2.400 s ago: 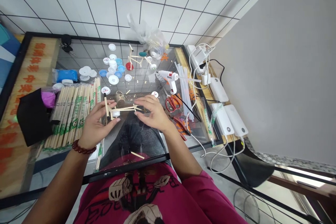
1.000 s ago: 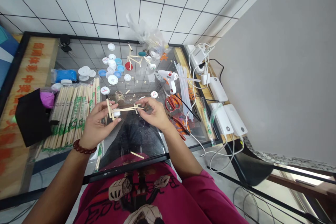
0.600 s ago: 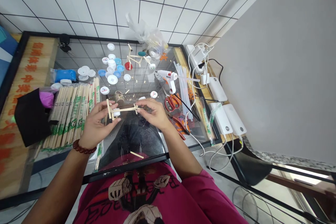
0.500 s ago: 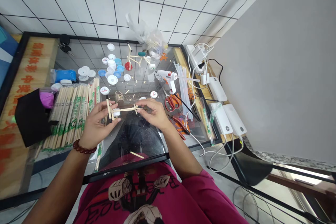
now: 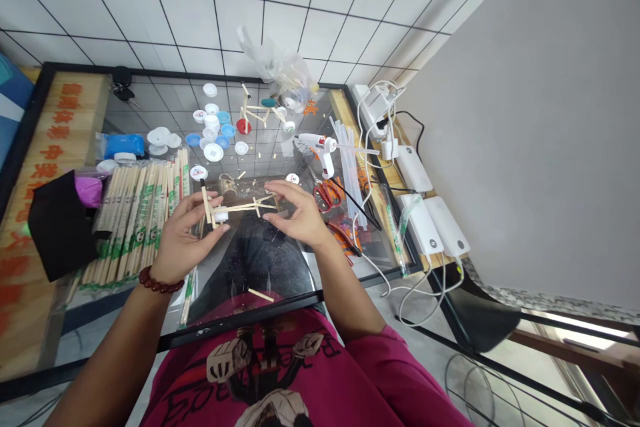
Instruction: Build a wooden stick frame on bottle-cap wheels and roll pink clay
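While the left hand grasps the pale wooden-stick frame with its round white plastic cap over the black-edged glass bench, a light, level hold should spare the thin joints; the right hand, palm inward, has fingers parted around the other end, contact hard to tell

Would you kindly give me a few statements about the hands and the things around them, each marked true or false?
1. The left hand grips the wooden stick frame. True.
2. The right hand is clenched in a fist. False: it is open, at the frame's other end.
3. A white cap shows at the frame's end near the left hand. True.
4. The bead bracelet is on the right wrist. False: it is on the left wrist.
5. The glue gun is in neither hand. True.
6. The wrapped chopsticks lie right of the glue gun. False: they lie left of it.
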Motion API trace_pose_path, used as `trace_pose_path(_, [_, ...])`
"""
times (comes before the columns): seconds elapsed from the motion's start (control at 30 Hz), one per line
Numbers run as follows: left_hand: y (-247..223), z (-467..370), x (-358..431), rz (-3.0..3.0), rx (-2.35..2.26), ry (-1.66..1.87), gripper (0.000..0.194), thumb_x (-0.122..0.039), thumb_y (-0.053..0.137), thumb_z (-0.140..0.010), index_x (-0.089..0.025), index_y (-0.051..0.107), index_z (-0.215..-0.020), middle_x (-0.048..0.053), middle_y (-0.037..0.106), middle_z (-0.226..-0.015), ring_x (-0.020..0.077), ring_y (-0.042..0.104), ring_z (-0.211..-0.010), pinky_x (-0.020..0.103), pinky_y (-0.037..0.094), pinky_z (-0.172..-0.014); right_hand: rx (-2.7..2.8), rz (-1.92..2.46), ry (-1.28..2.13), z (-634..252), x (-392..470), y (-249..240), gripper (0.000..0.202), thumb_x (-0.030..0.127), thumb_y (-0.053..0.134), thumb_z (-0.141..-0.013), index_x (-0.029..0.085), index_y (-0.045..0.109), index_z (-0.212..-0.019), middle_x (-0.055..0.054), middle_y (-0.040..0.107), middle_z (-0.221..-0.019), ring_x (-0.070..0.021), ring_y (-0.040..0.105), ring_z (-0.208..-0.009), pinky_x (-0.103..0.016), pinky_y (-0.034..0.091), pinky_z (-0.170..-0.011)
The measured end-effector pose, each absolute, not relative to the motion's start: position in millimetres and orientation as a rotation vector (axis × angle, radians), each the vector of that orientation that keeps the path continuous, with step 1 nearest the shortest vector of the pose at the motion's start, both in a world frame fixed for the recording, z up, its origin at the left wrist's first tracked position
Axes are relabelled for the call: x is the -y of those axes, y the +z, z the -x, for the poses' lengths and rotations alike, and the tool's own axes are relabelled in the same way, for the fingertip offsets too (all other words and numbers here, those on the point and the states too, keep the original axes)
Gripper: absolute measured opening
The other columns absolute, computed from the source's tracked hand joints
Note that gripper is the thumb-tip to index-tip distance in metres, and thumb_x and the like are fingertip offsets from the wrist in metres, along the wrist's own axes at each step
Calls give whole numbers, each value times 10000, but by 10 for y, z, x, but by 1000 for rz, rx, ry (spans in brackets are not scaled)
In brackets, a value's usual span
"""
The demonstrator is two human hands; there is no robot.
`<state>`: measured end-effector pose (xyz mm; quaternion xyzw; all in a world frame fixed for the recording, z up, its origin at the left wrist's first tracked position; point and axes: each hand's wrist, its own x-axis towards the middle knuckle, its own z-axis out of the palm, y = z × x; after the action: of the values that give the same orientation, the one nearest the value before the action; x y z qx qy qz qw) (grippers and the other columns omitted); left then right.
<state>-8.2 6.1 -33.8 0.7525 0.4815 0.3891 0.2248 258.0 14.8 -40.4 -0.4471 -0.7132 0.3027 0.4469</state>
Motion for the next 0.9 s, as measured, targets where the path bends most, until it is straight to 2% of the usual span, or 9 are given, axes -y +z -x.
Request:
trace_pose_path(0.13, [-346,89,-66,-2089,-1334,1071,405,-374,763,-881,-303,716,-1276,80,705,-1325,306,678,-1250,533,561,-1106,1797,1115,757,-2714,-115,-395,650,220,817,-774,236,637,-1398,-128,668,-1402,-265,662,-1210,-417,587,-982])
trace_pose_path(0.23, [-343,96,-64,-2091,-1343,1049,410,-395,754,-886,-316,708,-1286,77,696,-1346,314,672,-1263,541,559,-1107,1799,1139,764,-2790,-101,-400,680,207,813,-769,214,620,-1421,-148,635,-1432,-273,649,-1228,-412,592,-960])
trace_pose_path(0.37, [-349,111,-59,-2109,-1347,1043,450,-403,762,-882,-328,683,-1319,75,698,-1344,303,666,-1270,528,553,-1113,1815,1165,786,-2841,-98,-414,705,240,817,-776,258,598,-1446,-134,601,-1468,-286,601,-1316,-426,596,-969])
trace_pose_path(0.5, [-378,130,-56,-2076,-1411,1006,523,-465,772,-855,-339,657,-1350,68,695,-1353,327,643,-1303,551,528,-1136,1847,1193,838,-2876,-93,-416,825,224,839,-738,309,541,-1502,-122,544,-1536,-320,518,-1423,-480,579,-1030])
trace_pose_path(0.63, [-399,143,-58,-2013,-1438,981,571,-494,769,-844,-325,633,-1372,85,694,-1348,348,636,-1318,587,496,-1151,1901,1213,860,-2900,-93,-413,930,187,848,-711,314,479,-1554,-127,487,-1596,-348,462,-1482,-555,517,-1123])
trace_pose_path(0.77, [-403,150,-66,-1995,-1431,969,543,-485,765,-854,-349,635,-1364,75,705,-1337,338,648,-1299,594,490,-1153,1935,1232,857,-2876,-105,-415,931,178,839,-720,340,469,-1559,-108,484,-1616,-363,459,-1489,-600,474,-1156])
trace_pose_path(0.9, [-404,144,-72,-1992,-1441,967,552,-487,791,-832,-344,648,-1346,68,712,-1322,337,656,-1286,576,514,-1136,1897,1201,843,-2809,-116,-429,847,198,823,-755,328,508,-1530,-111,519,-1585,-325,528,-1433,-526,526,-1108])
